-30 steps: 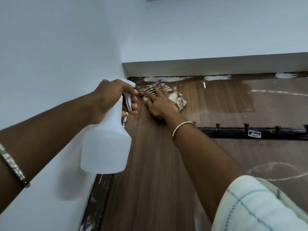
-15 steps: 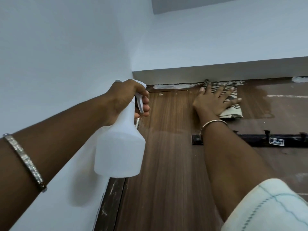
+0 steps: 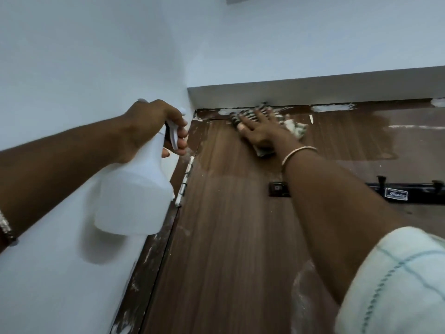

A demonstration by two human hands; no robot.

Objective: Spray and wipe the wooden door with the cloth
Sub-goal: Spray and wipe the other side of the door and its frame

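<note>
Pressing a striped cloth (image 3: 296,128) flat against the top of the wooden door (image 3: 228,237), a person's right hand (image 3: 261,133) lies with its fingers (image 3: 259,115) straight and spread, the tips reaching the door's upper edge just under the frame (image 3: 361,108). The cloth sits beneath palm and fingers. Its striped edge shows beyond the fingertips, and bunched folds stick out to the right of the hand and below the heel of the palm.

The left hand (image 3: 147,126) grips the neck of a white spray bottle (image 3: 133,196), with its fingers (image 3: 182,134) curled round the trigger. The bottle hangs in the air in front of the white wall (image 3: 60,68), just left of the door's hinge (image 3: 184,186) and apart from the cloth.

A thin bangle (image 3: 299,151) circles the right wrist, and a pale checked sleeve (image 3: 397,285) covers the upper arm. A dark hook rail (image 3: 409,194) crosses the door below the right hand, partly hidden by the forearm. White smears mark the frame above the cloth.
</note>
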